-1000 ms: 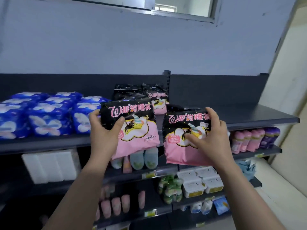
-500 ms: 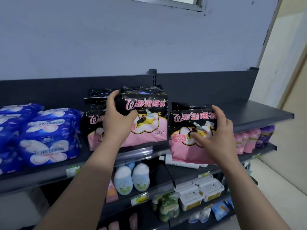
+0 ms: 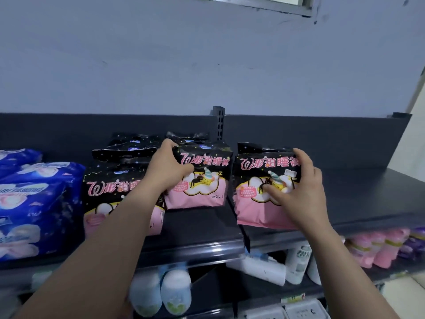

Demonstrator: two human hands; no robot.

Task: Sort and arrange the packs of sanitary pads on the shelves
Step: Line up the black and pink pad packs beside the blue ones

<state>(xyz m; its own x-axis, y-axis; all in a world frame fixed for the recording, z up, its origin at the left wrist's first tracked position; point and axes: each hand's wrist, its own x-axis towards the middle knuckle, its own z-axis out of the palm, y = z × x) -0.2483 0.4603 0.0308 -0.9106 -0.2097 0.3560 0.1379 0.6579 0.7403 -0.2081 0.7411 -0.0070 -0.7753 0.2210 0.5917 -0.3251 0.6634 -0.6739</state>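
My left hand point(image 3: 166, 168) grips the upper left corner of a black-and-pink pad pack point(image 3: 202, 180) that stands on the dark top shelf point(image 3: 202, 229). A second black-and-pink pack point(image 3: 257, 194) stands upright further right on the same shelf, and my right hand point(image 3: 296, 189) holds it by its right side, thumb across the front. A third pack of that kind point(image 3: 108, 196) stands to the left, partly hidden behind my left forearm. More black packs point(image 3: 128, 146) lie behind. Blue pad packs point(image 3: 34, 203) are stacked at the far left.
The top shelf's right half point(image 3: 358, 194) holds nothing else. A perforated upright post point(image 3: 219, 122) rises at the back. Lower shelves carry white and pale blue bottles point(image 3: 161, 293), a lying white tube point(image 3: 259, 268), pink bottles point(image 3: 377, 247) and white boxes point(image 3: 301, 309).
Both packs went from held in front of the shelf to standing on the top shelf. My left hand pushed its pack back and right; my right hand set its pack down. The view moved closer.
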